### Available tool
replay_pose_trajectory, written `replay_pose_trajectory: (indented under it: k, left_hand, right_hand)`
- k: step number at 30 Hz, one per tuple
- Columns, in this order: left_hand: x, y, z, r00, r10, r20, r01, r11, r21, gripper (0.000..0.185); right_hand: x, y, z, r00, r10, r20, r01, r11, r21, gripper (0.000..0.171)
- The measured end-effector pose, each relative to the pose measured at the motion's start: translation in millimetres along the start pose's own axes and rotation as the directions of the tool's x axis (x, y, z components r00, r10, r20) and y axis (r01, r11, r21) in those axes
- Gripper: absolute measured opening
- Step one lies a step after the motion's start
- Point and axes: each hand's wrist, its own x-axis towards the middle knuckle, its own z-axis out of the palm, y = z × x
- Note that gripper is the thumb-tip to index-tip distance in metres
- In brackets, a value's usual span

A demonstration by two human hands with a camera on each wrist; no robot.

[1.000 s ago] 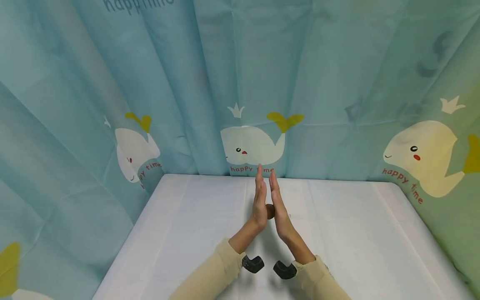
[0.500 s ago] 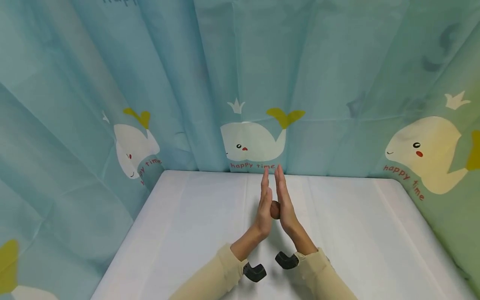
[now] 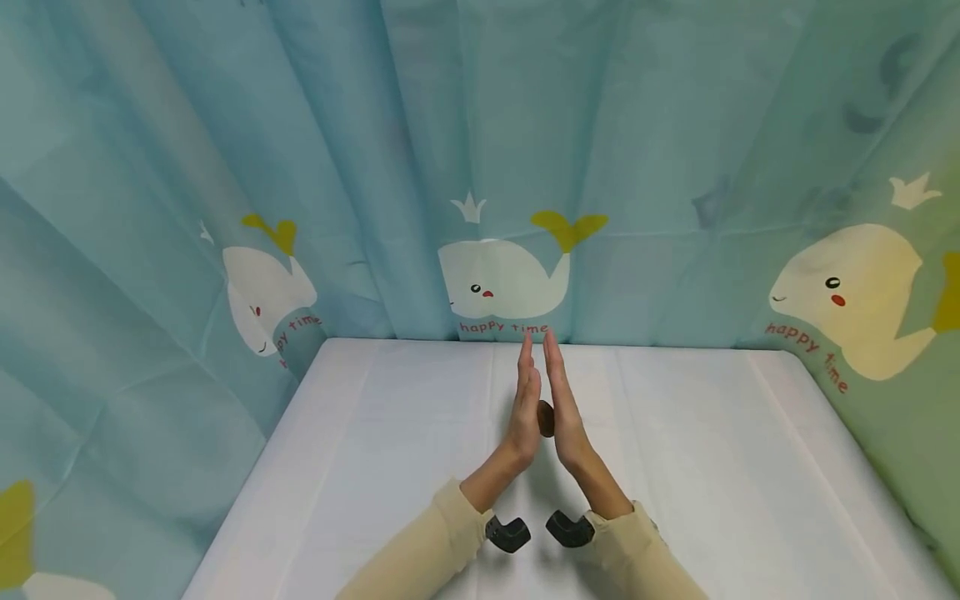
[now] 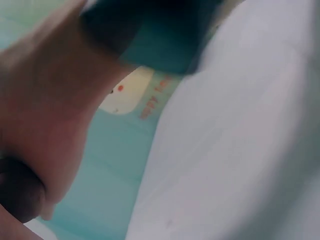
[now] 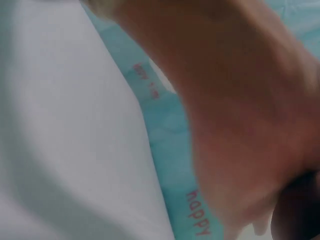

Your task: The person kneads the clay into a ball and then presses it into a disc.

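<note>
A small dark brown rounded thing is caught between my two palms, above the white table, in the head view. Its kind cannot be made out; the left wrist view shows part of the same dark rounded thing, and the right wrist view shows its edge. My left hand presses it from the left with straight fingers pointing away from me. From the other side my right hand presses it, fingers also straight. The fingertips lean toward each other with a narrow gap between them. The palms hide the thing's sides.
Both hands are over a white tabletop. A blue-green curtain with printed whales hangs behind and at the sides. Black curved pieces stick out from the inner side of both cuffs.
The hands slide slightly against each other: the left fingertips stood farther forward at first, the right ones do now. The brown thing shifted right, then slightly back left, staying between the palms.
</note>
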Motion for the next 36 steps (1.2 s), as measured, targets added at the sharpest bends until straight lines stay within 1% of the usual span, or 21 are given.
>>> replay_pose_trajectory:
  k: [3,7,9,12,15,17,21,26,30,32,34,36]
  left_hand:
    - [-6.8,0.8,2.1,0.999,-0.010,0.037,0.010,1.000,-0.006,0.061]
    - [-13.5,0.6,4.2,0.999,-0.016,0.052,0.017,1.000,-0.006,0.059]
    - [-12.8,1.2,5.3,0.999,-0.014,0.039,0.015,1.000,-0.007,0.059]
    - [-6.9,3.6,5.4,1.000,-0.007,-0.008,0.007,1.000,-0.012,0.061]
    - [2.2,2.9,3.2,0.998,-0.003,-0.063,0.002,1.000,-0.015,0.062]
    - [5.9,1.1,1.3,0.997,-0.015,-0.075,0.013,1.000,-0.022,0.063]
    - [6.7,-4.9,-0.6,0.999,-0.019,-0.034,0.018,1.000,-0.024,0.063]
    - [1.3,-10.3,1.7,1.000,-0.024,0.002,0.024,0.999,-0.031,0.063]
    - [-6.2,-4.5,6.2,0.998,-0.030,0.050,0.033,0.998,-0.048,0.064]
    - [-8.0,0.9,8.1,0.998,-0.012,0.070,0.015,0.998,-0.054,0.064]
    - [-7.2,6.1,8.9,0.997,0.011,0.074,-0.008,0.999,-0.045,0.064]
    - [-4.3,9.5,8.7,0.998,0.027,0.060,-0.025,0.999,-0.041,0.064]
  right_hand:
    - [4,1,-7,1.000,0.009,-0.008,-0.009,1.000,0.013,0.057]
    - [7,8,-12,1.000,0.023,-0.020,-0.023,0.999,0.040,0.056]
    - [8,14,-13,0.999,0.034,-0.017,-0.032,0.997,0.069,0.055]
    - [5,22,-9,0.999,0.053,0.004,-0.053,0.994,0.096,0.055]
    - [1,23,-3,0.998,0.060,0.032,-0.063,0.995,0.079,0.056]
    - [-2,21,0,0.998,0.052,0.034,-0.054,0.997,0.048,0.056]
    - [-3,11,0,1.000,0.016,0.007,-0.016,1.000,0.021,0.055]
    - [5,1,-6,0.999,-0.035,-0.018,0.035,0.999,-0.008,0.056]
    - [10,3,-12,0.999,-0.015,-0.033,0.016,1.000,0.018,0.057]
    - [12,6,-15,0.999,0.005,-0.036,-0.003,0.999,0.050,0.056]
    - [11,9,-15,1.000,0.012,-0.029,-0.010,0.997,0.078,0.055]
    - [9,13,-14,1.000,0.000,-0.013,0.001,0.997,0.075,0.055]
